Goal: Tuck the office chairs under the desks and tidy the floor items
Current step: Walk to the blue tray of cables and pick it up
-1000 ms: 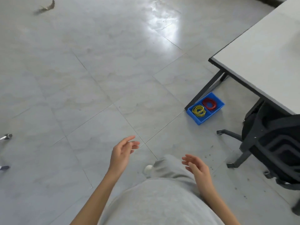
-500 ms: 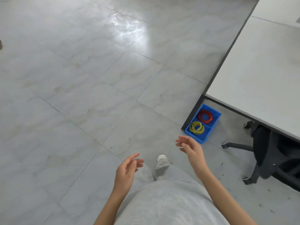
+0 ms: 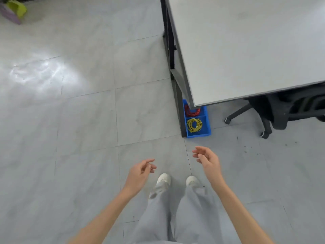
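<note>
Both hands hang empty in front of the body, the left hand [image 3: 140,170] and right hand [image 3: 206,158] with fingers loosely curled, likely readying to bend for the blue bin [image 3: 197,133] on the floor against the desk [image 3: 246,50] leg. It holds 2 wire coils. The chair [image 3: 281,111] sits partly under the desk.

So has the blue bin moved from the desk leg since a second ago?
No. The blue bin still sits on the floor against the desk leg, yellow coil nearer the person; only the camera has swung round.
</note>
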A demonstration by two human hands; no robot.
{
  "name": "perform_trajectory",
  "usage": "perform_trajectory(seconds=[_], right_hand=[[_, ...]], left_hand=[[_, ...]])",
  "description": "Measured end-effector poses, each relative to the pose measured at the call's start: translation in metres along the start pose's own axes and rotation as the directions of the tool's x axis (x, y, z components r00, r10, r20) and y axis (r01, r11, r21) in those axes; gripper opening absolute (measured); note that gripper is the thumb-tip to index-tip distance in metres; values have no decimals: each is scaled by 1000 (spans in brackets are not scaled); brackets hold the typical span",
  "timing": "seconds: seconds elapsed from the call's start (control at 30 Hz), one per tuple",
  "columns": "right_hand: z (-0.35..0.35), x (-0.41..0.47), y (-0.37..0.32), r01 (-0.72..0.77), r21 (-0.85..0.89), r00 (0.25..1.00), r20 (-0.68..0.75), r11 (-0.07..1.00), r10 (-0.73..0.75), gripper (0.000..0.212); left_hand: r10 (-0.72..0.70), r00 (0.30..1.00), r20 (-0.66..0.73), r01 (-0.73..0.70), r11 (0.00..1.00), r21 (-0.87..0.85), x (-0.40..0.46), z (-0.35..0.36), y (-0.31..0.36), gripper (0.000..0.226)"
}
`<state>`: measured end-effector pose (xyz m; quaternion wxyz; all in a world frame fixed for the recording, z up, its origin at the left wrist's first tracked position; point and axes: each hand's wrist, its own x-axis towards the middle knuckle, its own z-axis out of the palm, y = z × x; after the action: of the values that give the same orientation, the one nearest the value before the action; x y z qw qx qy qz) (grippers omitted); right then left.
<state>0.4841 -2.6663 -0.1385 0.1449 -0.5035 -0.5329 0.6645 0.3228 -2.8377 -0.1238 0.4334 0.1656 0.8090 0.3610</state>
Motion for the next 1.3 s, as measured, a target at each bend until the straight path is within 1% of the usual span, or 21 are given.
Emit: perform_trajectory(seconds=[0.1,0.2,0.3,0.4,0.47,0.57,0.67,0.77,0.87,0.93,1.0,1.1,1.17,1.23,1.3], right_hand=[[2,10,26,-61,86,986,-147,994,73,33],[1,28,62,-140,164,962,-210,976,174,29],[-9,53,106,-221,271,922,-253,937,291,26],[-20,81,155,-277,344,890,-260,897,375,24],[-30,107,192,-282,318,895,-253,905,367,22],[-42,158,257,-302,208,911,-225,930,346,20],[-59,215,325,-290,168,919,-224,942,323,22],[-74,274,383,-261,175,933,-206,949,294,20],[-88,333,426,-207,202,952,-185,957,245,18],[-93,362,445,-182,258,956,-179,949,232,19],[-93,379,458,-159,324,960,-170,933,222,20],[-94,382,473,-148,366,964,-154,919,217,21],[-96,375,480,-165,376,961,-149,912,235,21],[-100,368,488,-171,397,958,-148,902,247,21],[-106,363,494,-154,430,960,-149,890,239,22]], left_hand=[[46,994,98,-63,983,174,57,5,4,26],[32,981,191,-93,943,320,98,30,-5,28],[-3,969,245,-98,912,397,132,68,-31,30],[14,960,279,-138,892,430,168,115,-59,33],[33,945,325,-182,879,441,197,153,-80,33],[86,923,375,-268,844,464,251,208,-119,30],[174,913,369,-353,792,499,314,258,-156,30],[267,891,367,-436,728,530,377,300,-184,26],[315,875,367,-480,659,579,438,338,-207,22],[344,864,367,-503,613,609,472,357,-220,25],[365,851,378,-525,559,642,496,369,-229,34],[334,868,367,-495,536,684,515,372,-235,45],[241,905,352,-426,530,733,519,369,-239,50],[153,924,352,-380,491,784,520,369,-242,51],[146,930,337,-366,453,813,521,375,-242,48]])
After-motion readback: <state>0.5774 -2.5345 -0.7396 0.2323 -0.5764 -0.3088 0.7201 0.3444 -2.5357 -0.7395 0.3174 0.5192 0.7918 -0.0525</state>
